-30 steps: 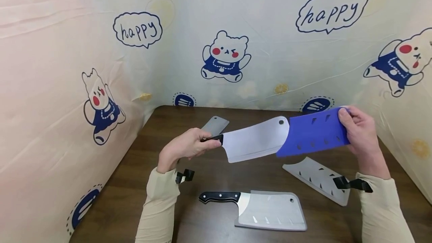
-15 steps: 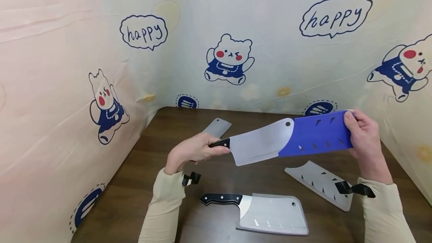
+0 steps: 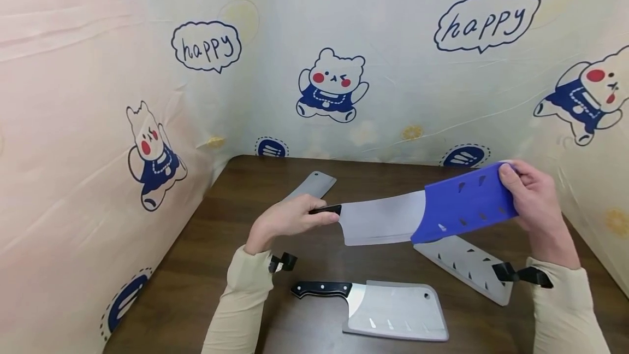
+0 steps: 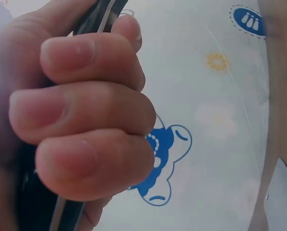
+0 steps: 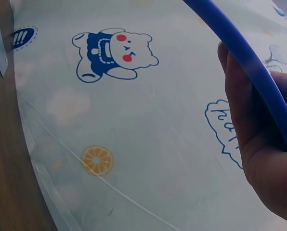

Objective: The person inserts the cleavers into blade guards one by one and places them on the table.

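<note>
My left hand (image 3: 290,216) grips the black handle of a cleaver (image 3: 383,218) held above the table. In the left wrist view, the fingers curl round that handle (image 4: 32,207). The cleaver's broad blade points right, its tip end inside the mouth of a blue blade sheath (image 3: 467,201) with small cut-outs. My right hand (image 3: 538,195) pinches the far right end of the sheath, thumb on the front face. The right wrist view shows the sheath's blue edge (image 5: 252,67) between thumb and fingers. Most of the blade is still exposed between handle and sheath.
On the brown table (image 3: 196,288), a second cleaver (image 3: 393,310) lies in front in a translucent sheath. A whitish sheath (image 3: 469,269) lies to its right, partly behind the blue one. Another blade (image 3: 314,186) lies behind my left hand. Printed cloth (image 3: 393,113) surrounds the table.
The cleaver's tip, with its hole visible at the sheath's mouth earlier, is now hidden inside the blue sheath. The blade has levelled out, and the sheath's left end has dropped slightly.
</note>
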{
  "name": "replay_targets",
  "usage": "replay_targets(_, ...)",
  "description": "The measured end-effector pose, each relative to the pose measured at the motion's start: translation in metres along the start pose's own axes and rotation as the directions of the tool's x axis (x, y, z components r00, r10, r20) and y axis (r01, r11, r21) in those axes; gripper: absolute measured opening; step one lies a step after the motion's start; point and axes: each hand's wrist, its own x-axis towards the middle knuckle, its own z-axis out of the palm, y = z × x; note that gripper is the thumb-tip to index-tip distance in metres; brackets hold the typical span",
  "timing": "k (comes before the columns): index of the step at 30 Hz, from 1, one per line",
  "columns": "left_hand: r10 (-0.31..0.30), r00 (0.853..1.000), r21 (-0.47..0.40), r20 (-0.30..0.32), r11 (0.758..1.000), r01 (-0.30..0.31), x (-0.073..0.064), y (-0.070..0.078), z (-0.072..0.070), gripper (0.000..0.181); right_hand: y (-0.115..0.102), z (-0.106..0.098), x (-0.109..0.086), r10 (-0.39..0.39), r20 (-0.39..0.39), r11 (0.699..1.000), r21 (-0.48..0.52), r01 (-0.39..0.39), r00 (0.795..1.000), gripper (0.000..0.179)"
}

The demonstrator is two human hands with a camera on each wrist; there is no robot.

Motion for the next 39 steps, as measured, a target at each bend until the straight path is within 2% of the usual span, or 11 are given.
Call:
replay_targets(3,0.002,0.999,0.020,-0.034,1.000,-0.002,-0.003,-0.001,-0.003,0.040,0.002,0.005,0.001,-0.014,-0.005,1.000,0.025,0.014,1.000,0.024)
replay_targets(9,0.005,0.997,0.003,-0.071,1.000,-0.005,-0.006,-0.004,-0.006,0.039,0.008,0.015,0.001,0.008,-0.042,0.990,0.143,-0.002,0.999,0.023)
replay_targets(12,-0.015,0.996,0.011,-0.091,1.000,0.016,-0.006,-0.005,-0.007,0.035,0.010,0.018,0.001,0.012,-0.027,0.989,0.146,-0.008,1.000,0.022)
replay_targets(16,-0.015,0.996,0.007,-0.090,1.000,0.015,-0.005,-0.005,-0.005,0.032,0.010,0.022,0.001,0.031,-0.034,0.994,0.104,-0.028,0.999,0.022)
replay_targets(19,0.026,0.998,0.019,-0.056,1.000,-0.024,0.001,-0.001,0.001,0.038,0.011,0.028,0.000,0.074,-0.010,0.997,0.015,-0.074,0.997,0.022)
replay_targets(22,0.059,0.998,0.038,-0.035,0.998,-0.057,0.007,0.003,0.007,0.043,0.012,0.037,0.000,0.127,0.037,0.988,-0.098,-0.122,0.991,0.020)
replay_targets(24,0.050,0.998,0.047,-0.047,0.998,-0.048,0.010,0.006,0.009,0.044,0.014,0.043,-0.001,0.157,0.052,0.980,-0.130,-0.149,0.986,0.018)
replay_targets(29,0.024,0.997,0.026,-0.076,0.999,-0.022,0.011,0.009,0.011,0.044,0.021,0.060,-0.003,0.193,0.012,0.971,-0.143,-0.189,0.981,0.016)
replay_targets(34,0.026,0.997,0.041,-0.079,0.999,-0.023,0.012,0.011,0.012,0.045,0.025,0.073,-0.006,0.196,0.006,0.964,-0.187,-0.192,0.980,0.016)
replay_targets(39,0.014,0.996,0.049,-0.085,0.999,-0.010,0.013,0.012,0.014,0.045,0.027,0.082,-0.009,0.198,0.028,0.944,-0.273,-0.183,0.980,0.016)
